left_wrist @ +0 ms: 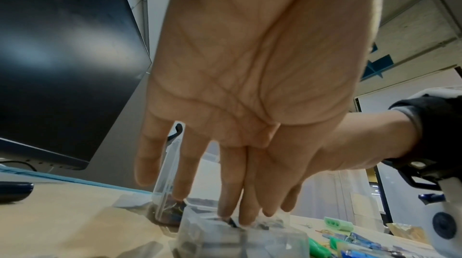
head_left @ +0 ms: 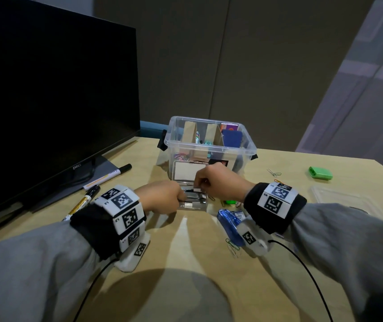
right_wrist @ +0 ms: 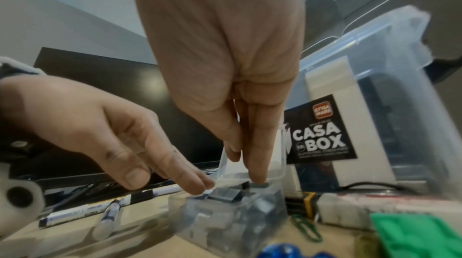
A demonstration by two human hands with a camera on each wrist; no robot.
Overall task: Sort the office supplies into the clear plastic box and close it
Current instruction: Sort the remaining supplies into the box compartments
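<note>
A small clear case (head_left: 192, 201) full of grey staple strips lies on the desk in front of the big clear plastic box (head_left: 209, 148). Its hinged lid (head_left: 185, 171) stands open against the box. My left hand (head_left: 162, 196) reaches in from the left, straight fingertips (right_wrist: 202, 185) touching the staples. My right hand (head_left: 218, 182) comes from above and the right, its straight fingers (right_wrist: 257, 177) pressing a strip at the back of the case. The box holds cardboard dividers, coloured clips and a blue item.
A dark monitor (head_left: 46, 101) fills the left. Two markers (head_left: 109, 175) lie by its stand. A blue stapler (head_left: 230, 224), green paper clips (head_left: 232, 247), a green plastic piece (head_left: 320, 173) and the box's clear lid (head_left: 339, 196) lie to the right.
</note>
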